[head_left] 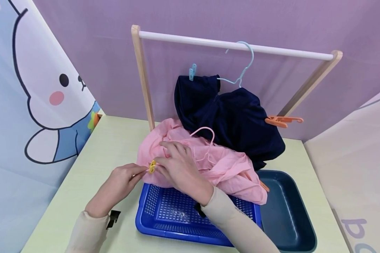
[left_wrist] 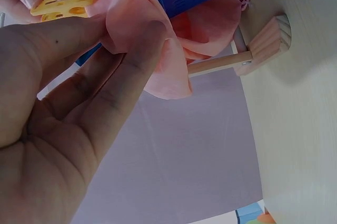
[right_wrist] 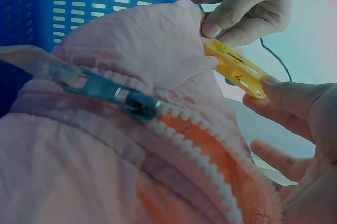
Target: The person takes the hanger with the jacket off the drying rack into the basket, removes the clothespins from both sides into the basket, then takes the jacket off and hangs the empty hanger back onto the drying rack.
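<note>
A pink zip-up jacket [head_left: 174, 131] lies bunched over the back of the blue basket, a pink hanger [head_left: 213, 137] poking out of it. At its left end my left hand [head_left: 120, 182] pinches a bit of the pink cloth between thumb and fingers. My right hand [head_left: 183, 172] holds a yellow clothespin [right_wrist: 237, 69] by its outer end, between thumb and index finger. The clothespin's other end meets the cloth edge beside the left fingertips; whether it bites the cloth I cannot tell. In the right wrist view the jacket's zipper teeth [right_wrist: 205, 166] run close to the camera.
Behind, a rack with a white bar [head_left: 190, 39] carries a navy garment [head_left: 240, 112] on a light-blue hanger [head_left: 251, 58]. A light-blue clothespin [head_left: 192, 72] and an orange one [head_left: 280, 121] sit on it. The blue basket [head_left: 177, 234] stands beside a dark tray [head_left: 282, 203].
</note>
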`<state>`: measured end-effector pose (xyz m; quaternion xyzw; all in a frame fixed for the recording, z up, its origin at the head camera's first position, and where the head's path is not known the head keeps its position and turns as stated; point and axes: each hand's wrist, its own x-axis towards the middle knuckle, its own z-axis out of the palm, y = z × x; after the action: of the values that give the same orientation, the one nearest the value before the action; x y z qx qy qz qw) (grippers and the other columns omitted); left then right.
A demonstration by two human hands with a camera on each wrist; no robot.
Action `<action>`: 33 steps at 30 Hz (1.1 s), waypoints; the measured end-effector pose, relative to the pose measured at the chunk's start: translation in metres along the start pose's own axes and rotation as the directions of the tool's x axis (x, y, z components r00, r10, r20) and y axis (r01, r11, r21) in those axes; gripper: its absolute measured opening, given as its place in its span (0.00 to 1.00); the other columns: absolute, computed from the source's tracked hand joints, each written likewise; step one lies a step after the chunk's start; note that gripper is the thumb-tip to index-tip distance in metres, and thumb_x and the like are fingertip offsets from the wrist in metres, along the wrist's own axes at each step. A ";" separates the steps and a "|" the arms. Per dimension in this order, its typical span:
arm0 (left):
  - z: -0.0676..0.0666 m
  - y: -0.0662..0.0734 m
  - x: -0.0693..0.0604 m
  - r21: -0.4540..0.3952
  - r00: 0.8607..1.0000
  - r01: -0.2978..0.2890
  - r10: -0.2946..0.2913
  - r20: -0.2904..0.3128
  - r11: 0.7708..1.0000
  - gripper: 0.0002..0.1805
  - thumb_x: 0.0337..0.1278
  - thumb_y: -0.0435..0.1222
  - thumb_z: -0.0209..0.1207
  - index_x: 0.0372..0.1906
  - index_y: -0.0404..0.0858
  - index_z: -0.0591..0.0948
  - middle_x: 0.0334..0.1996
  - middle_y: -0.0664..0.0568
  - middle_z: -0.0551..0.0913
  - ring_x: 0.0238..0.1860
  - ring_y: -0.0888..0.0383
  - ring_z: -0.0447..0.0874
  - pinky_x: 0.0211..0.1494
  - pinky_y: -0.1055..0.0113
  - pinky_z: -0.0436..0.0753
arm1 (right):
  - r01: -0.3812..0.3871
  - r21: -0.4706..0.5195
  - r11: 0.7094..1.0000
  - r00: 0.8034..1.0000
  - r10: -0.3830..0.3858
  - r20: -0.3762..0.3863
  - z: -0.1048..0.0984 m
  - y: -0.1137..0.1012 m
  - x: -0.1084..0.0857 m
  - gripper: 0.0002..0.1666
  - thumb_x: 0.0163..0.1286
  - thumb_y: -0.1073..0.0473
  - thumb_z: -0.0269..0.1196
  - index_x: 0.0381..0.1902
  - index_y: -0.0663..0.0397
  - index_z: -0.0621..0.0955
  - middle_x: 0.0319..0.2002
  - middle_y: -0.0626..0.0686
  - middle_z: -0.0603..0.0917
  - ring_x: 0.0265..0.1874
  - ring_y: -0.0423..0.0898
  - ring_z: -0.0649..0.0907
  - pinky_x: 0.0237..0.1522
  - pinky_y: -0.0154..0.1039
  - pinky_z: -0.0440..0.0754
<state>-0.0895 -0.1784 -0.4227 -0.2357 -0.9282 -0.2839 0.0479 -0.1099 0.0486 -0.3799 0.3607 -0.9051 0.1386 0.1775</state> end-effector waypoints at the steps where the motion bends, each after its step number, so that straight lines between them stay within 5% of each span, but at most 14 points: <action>1: 0.000 0.000 0.000 0.000 1.000 0.002 -0.002 0.002 1.000 0.13 0.61 0.28 0.66 0.50 0.37 0.88 0.41 0.51 0.88 0.41 0.55 0.87 0.43 0.59 0.87 | 0.001 0.016 1.000 1.000 -0.001 -0.006 0.000 0.000 0.000 0.06 0.69 0.51 0.67 0.41 0.36 0.89 0.62 0.52 0.76 0.60 0.52 0.72 0.54 0.51 0.72; 11: -0.001 0.000 0.000 0.011 1.000 0.002 -0.002 0.002 1.000 0.13 0.60 0.27 0.66 0.49 0.36 0.88 0.41 0.50 0.88 0.41 0.53 0.87 0.44 0.58 0.87 | 0.024 0.168 0.985 0.997 -0.012 -0.072 -0.017 0.003 -0.010 0.10 0.71 0.52 0.66 0.47 0.45 0.89 0.62 0.54 0.76 0.62 0.53 0.73 0.62 0.52 0.71; 22: -0.001 0.000 0.000 0.017 1.000 0.024 -0.024 0.004 1.000 0.12 0.61 0.28 0.66 0.50 0.36 0.88 0.41 0.49 0.88 0.42 0.52 0.87 0.44 0.56 0.87 | 0.108 0.359 0.927 0.976 -0.030 -0.215 -0.052 0.021 -0.038 0.18 0.65 0.58 0.71 0.52 0.56 0.86 0.61 0.58 0.77 0.63 0.53 0.73 0.66 0.49 0.71; 28: 0.001 0.000 -0.001 0.017 1.000 0.008 -0.008 -0.009 1.000 0.12 0.60 0.27 0.66 0.49 0.36 0.88 0.41 0.48 0.88 0.42 0.52 0.87 0.44 0.56 0.87 | 0.026 0.419 0.908 0.976 0.068 -0.209 -0.073 0.038 -0.061 0.21 0.60 0.64 0.73 0.53 0.55 0.85 0.60 0.56 0.78 0.62 0.54 0.74 0.62 0.48 0.75; 33: 0.001 0.000 0.000 0.021 1.000 -0.013 0.013 -0.020 1.000 0.12 0.59 0.26 0.67 0.48 0.35 0.88 0.40 0.49 0.88 0.41 0.52 0.87 0.43 0.57 0.87 | -0.050 0.420 0.906 0.966 0.150 -0.209 -0.090 0.053 -0.082 0.23 0.59 0.69 0.73 0.54 0.56 0.85 0.59 0.54 0.79 0.59 0.52 0.76 0.59 0.37 0.76</action>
<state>-0.0896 -0.1777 -0.4238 -0.2383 -0.9291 -0.2761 0.0618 -0.0711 0.1695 -0.3400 0.3238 -0.8453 0.3768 0.1966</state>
